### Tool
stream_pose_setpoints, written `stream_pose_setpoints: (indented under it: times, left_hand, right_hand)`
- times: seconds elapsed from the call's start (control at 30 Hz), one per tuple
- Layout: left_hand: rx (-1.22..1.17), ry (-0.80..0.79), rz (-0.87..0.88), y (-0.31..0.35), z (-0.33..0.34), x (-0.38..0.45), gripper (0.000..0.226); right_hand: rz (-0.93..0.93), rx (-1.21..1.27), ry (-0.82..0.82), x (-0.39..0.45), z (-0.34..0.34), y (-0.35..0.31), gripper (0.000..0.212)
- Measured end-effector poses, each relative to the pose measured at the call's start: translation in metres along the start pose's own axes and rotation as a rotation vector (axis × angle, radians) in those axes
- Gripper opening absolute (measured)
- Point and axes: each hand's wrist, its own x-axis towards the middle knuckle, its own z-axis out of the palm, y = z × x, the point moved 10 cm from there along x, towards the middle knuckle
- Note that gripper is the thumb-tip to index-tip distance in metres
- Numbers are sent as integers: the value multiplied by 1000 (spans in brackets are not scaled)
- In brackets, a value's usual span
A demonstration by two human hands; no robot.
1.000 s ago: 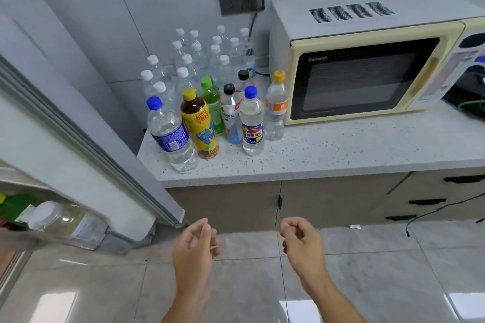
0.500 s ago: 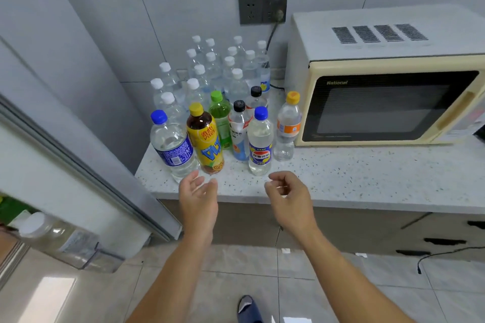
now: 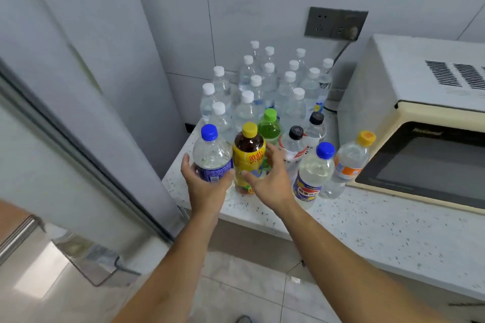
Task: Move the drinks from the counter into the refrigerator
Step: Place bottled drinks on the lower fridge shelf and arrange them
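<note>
Head view, past the two forearms: left hand [image 3: 207,186] wrapped round the lower body of the blue-capped water bottle [image 3: 212,158], thumb on its left side, fingers curled under the blue label. Right hand [image 3: 270,178] spread wide around the yellow-capped tea bottle [image 3: 248,157], fingers straight behind its right shoulder and thumb stretched across its front (contact likely, but no closed grip seen). Both bottles upright near the desk [image 3: 354,225] front edge, centre of the frame, touching side by side. Just behind them: green-capped bottle [image 3: 269,126] and two black-capped bottles [image 3: 296,141]. Right of the hands: second blue-capped bottle [image 3: 312,173] with yellow and blue label, then orange-capped bottle [image 3: 349,162] just beside the microwave [image 3: 420,113] at the right edge. Farther back, toward upper centre: cluster of clear white-capped water bottles [image 3: 270,84] against the tiled wall, under the grey wall socket [image 3: 336,23]. Refrigerator door [image 3: 65,113] filling the left of the frame, with a clear door shelf [image 3: 89,259] at lower left, contents not discernible.
</note>
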Motion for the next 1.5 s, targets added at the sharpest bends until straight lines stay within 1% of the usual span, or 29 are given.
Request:
stream_pose_setpoints:
  times: [0.13,0.27,0.37,0.43,0.53,0.63,0.73,0.83,0.93,0.97,1.1,1.17,1.23,1.3,1.37,1.5]
  left_hand:
    - [11,-23,-7,-13,5,13,102]
    - [16,-24,-9,-27,8,21,106]
    - [-7,-22,-12,-37,6,24,104]
    - [-21,-13,-20,-41,3,23,98]
    - [-37,0,-29,-41,-2,14,85]
    - [-36,-40,-30,-40,-5,-5,75]
    - [-52,-106,-33,-37,-9,-33,78]
    - [-59,-197,-20,-36,-16,-72,79]
    - [-74,-296,-83,-45,-25,-111,82]
    - [-83,-328,-100,-48,-26,-118,82]
    - [-125,-373,-192,-68,-45,-170,83]
    - [-158,-355,-213,-80,-61,-197,85]
    - [-201,-314,-233,-94,-83,-221,82]
    - [-249,-223,-260,-110,-111,-242,80]
    - [-303,-97,-295,-125,-142,-261,85]
    - [-346,96,-342,-141,-203,-288,102]
  right_hand:
    - [11,41,-36,13,14,20,75]
    - [79,98,-102,24,26,40,86]
    - [64,113,-92,26,25,41,83]
    - [31,114,-63,22,20,38,78]
    - [12,134,-42,8,12,34,78]
    - [38,169,-51,-12,2,34,77]
    - [47,165,-67,-35,-11,32,74]
    - [82,182,-121,-64,-29,31,72]
    - [126,234,-195,-96,-41,32,69]
    - [148,253,-189,-101,-45,35,68]
    - [288,363,-256,-143,-44,52,62]
    - [360,403,-305,-165,-36,62,57]
    - [393,415,-371,-188,-21,67,50]
    - [405,398,-442,-214,0,68,46]
    - [404,379,-511,-240,24,64,43]
    - [367,309,-693,-283,84,46,51]
